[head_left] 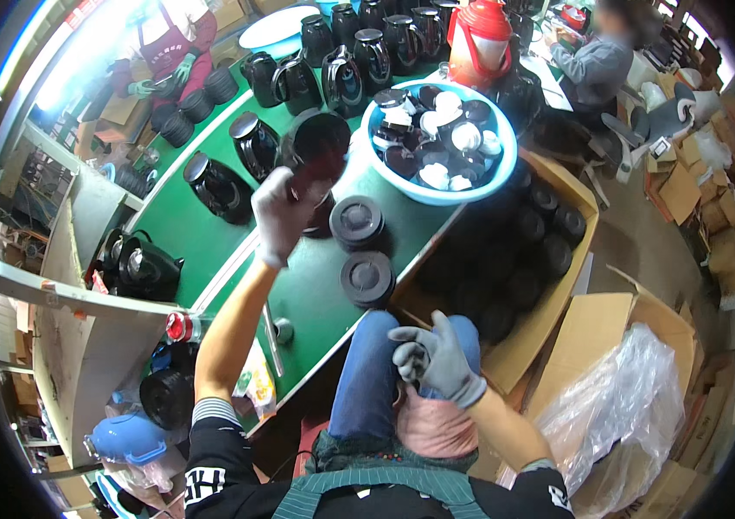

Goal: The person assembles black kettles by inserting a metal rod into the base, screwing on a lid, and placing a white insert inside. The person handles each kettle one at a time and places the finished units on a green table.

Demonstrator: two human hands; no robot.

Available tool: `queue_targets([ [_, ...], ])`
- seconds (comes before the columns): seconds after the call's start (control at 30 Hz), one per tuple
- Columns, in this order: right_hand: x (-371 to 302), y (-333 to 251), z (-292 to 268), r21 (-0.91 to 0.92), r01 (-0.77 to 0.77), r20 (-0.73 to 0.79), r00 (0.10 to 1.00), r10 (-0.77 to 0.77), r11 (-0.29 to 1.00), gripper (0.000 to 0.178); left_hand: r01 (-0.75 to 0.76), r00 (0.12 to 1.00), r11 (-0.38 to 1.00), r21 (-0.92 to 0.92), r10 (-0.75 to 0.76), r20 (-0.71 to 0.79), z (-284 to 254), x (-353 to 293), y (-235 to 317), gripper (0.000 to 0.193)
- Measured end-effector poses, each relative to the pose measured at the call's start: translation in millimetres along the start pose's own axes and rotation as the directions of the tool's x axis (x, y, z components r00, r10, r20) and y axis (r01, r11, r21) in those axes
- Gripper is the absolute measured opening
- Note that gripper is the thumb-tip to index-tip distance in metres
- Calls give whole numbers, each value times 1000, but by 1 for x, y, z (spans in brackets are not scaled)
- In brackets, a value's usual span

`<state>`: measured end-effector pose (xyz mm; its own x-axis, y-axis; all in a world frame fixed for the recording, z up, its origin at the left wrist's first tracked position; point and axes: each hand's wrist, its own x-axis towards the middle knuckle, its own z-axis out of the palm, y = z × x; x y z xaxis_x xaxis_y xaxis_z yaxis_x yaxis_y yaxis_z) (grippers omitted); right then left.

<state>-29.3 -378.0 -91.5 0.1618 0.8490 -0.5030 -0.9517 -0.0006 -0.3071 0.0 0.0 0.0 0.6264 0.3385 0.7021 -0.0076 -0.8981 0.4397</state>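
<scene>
My left hand (284, 216), in a grey glove, is closed on a shiny black jug (320, 145) held tilted over the green bench, its round end turned partly toward me. Which part of the jug the fingers grip is hard to make out. My right hand (441, 359), gloved too, hovers above my lap with its fingers apart and nothing in them. Between the hands, near the bench edge, stand two short stacks of black round discs, a farther stack (357, 221) and a nearer stack (367, 278). Two black jugs lie or stand left of my left hand, one nearer (216, 188), one farther (253, 145).
A light-blue basin (506, 169) holds black and white lid pieces. Right of it, an open carton (588, 208) contains many black round parts. Several black jugs and a red-and-white jug (480, 48) stand behind. A carton with clear plastic (614, 406) sits at right; two people work farther off.
</scene>
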Motion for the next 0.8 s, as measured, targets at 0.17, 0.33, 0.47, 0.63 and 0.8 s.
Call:
queue_targets([
  [0.17, -17, -3, -37, 294, 150, -72, 988, -135, 944, 92, 465, 854, 763, -448, -520, 1, 94, 73, -70, 24],
  [0.33, -5, -26, -45, 144, 185, -69, 982, -177, 972, 96, 538, 793, 670, -511, -608, 37, 162, 111, -189, 27],
  [0.47, -8, -72, -34, -104, 293, -111, 946, -304, 950, 93, 641, 767, 766, -41, -640, 47, 181, 108, -221, 52],
  [0.63, 21, -134, -26, -323, 362, -278, 847, -453, 874, 85, 135, 817, 644, 753, -502, 284, 127, 161, -165, 52],
  [0.8, 53, -175, -9, -531, 471, -123, 780, -614, 705, 73, -25, 943, 918, 395, -109, 314, 157, 192, -115, 48],
])
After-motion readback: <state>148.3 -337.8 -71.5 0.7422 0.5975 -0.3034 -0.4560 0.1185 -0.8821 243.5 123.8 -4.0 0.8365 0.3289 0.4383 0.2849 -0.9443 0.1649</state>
